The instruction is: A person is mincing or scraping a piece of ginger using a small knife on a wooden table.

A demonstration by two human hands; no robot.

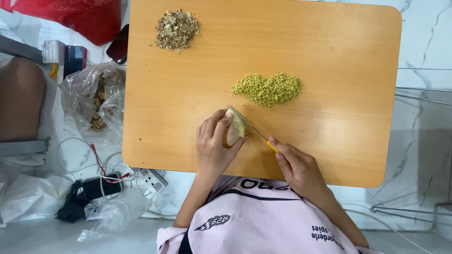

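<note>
A pale, peeled piece of ginger is pinned against the wooden desk by the left hand, whose grip is closed around it, the fingers curled over its top so that it is held steady near the middle of the front half of the surface. A small knife with a yellow handle is held in the right hand; that grip is closed on the handle, and the blade is laid against the far side of the ginger, just beside the left fingertips, apparently so that thin cuts can be guided closely.

A heap of finely minced yellow-green ginger is kept just beyond the blade, apart from the piece being cut, seemingly so that the cutting spot stays free. A pile of brownish peelings is set well away at the far left corner. Off the desk to the left, a clear plastic bag with more knobbly pieces lies on the floor, near a power strip and cables.
</note>
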